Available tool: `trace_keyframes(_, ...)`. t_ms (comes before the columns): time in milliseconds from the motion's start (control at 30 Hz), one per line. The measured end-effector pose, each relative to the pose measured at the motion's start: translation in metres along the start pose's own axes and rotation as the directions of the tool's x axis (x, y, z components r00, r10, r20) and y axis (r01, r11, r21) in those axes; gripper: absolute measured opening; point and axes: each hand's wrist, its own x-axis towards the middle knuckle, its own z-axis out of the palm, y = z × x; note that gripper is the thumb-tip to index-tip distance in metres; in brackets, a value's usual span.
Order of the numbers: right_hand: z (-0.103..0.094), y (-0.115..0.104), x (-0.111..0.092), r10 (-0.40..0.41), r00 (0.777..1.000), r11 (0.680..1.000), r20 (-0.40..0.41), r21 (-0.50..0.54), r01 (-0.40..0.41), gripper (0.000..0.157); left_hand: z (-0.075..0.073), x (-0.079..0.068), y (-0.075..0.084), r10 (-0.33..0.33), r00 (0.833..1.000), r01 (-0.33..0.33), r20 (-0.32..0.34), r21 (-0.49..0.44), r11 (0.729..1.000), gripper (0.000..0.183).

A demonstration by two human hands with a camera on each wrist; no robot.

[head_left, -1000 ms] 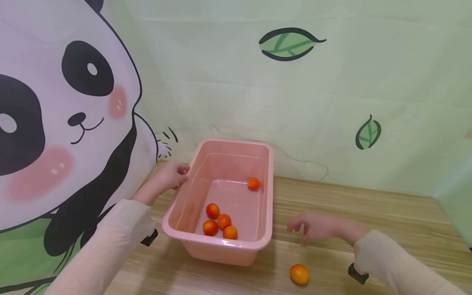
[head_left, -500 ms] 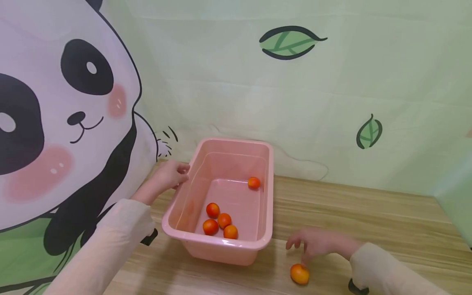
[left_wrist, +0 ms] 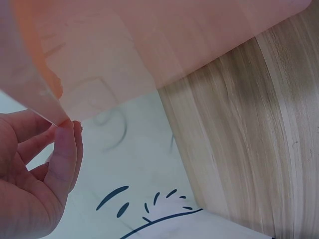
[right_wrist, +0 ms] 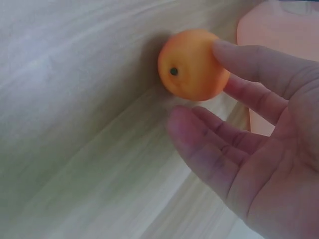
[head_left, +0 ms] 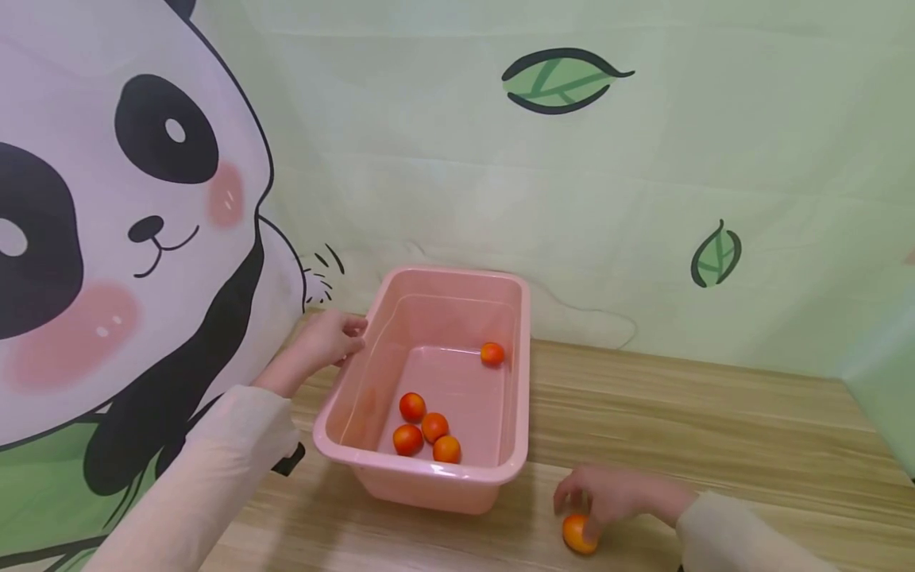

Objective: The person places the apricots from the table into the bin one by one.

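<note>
My left hand (head_left: 329, 338) pinches the left rim of a pink plastic basin (head_left: 443, 473); thumb and fingertips meet at its edge in the left wrist view. On the table to the right of the basin lies a small round orange fruit (head_left: 577, 535), with a dark green stem dot in the right wrist view. My right hand (head_left: 608, 494) is low over this fruit, its fingers spread around it. The thumb (right_wrist: 244, 57) touches the fruit's side, while the lower fingertips (right_wrist: 184, 122) stand slightly apart from it. Inside the basin, several similar orange-red fruits (head_left: 408, 439) cluster near the front.
One more fruit (head_left: 492, 354) sits in the basin's far right corner. The wood-grain table (head_left: 715, 413) extends to the right. A green cloth backdrop (head_left: 443, 143) with a panda (head_left: 171, 262) hangs behind and at the left.
My right hand has come down toward the orange fruit, and its thumb has reached the fruit's side. The left hand and basin have stayed in place.
</note>
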Motion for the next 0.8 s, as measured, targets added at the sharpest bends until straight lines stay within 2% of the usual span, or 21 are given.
trace_keyframes(167,0.004,0.000,0.000,0.013,1.000,0.997,0.028,0.070,-0.015,0.031,0.000,-0.001,0.001,0.005,1.000,-0.005,0.004,0.002,1.000,0.042)
trace_keyframes(300,0.007,-0.001,-0.002,0.015,0.999,0.996,0.042,0.088,-0.018,0.028,-0.001,-0.001,0.001,0.007,1.000,-0.007,0.006,0.005,1.000,0.042)
trace_keyframes(567,0.005,-0.005,-0.002,-0.015,0.999,0.996,0.029,0.086,0.012,0.025,-0.001,-0.001,0.002,-0.011,1.000,0.011,0.009,0.006,1.000,0.042)
trace_keyframes(800,-0.012,-0.015,0.000,-0.033,0.999,0.999,0.021,0.029,0.033,0.026,-0.001,-0.002,0.002,0.001,1.000,-0.001,0.004,0.008,1.000,0.041)
